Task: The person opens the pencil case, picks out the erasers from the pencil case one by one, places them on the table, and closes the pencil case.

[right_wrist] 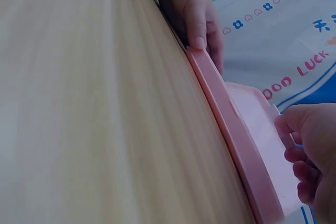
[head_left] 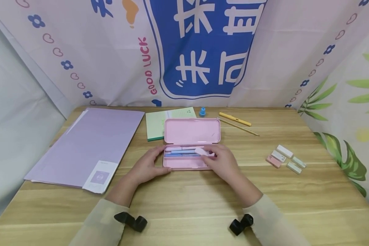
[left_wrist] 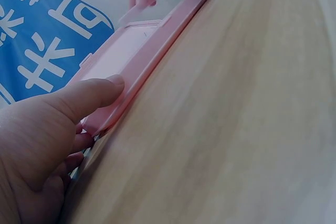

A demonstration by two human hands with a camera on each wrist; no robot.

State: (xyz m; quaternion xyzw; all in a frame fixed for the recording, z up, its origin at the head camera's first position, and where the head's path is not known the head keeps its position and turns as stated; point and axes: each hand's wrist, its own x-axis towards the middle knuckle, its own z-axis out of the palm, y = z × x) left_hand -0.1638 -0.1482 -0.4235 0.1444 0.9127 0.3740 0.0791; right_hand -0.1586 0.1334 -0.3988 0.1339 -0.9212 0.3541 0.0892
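Note:
A pink pencil case [head_left: 186, 168] lies on the table with its lid [head_left: 192, 131] raised at the back. Several pens [head_left: 181, 151], blue and pink, lie in its rear compartment. My left hand [head_left: 148, 166] grips the case's left end, thumb on the front wall and fingers round the side, as the left wrist view [left_wrist: 47, 135] shows. Over the right half of the case, my right hand [head_left: 222, 161] pinches a pale, whitish eraser [head_left: 200, 151] between thumb and fingers. In the left wrist view the eraser [left_wrist: 131, 15] is above the case's rim.
Several small erasers [head_left: 284, 151] lie in a group at the right. Behind the case are a green notepad [head_left: 155, 126], a blue sharpener-like piece [head_left: 202, 112], a yellow pen [head_left: 235, 119] and a thin gold pencil [head_left: 240, 127]. A purple folder [head_left: 92, 147] covers the left side.

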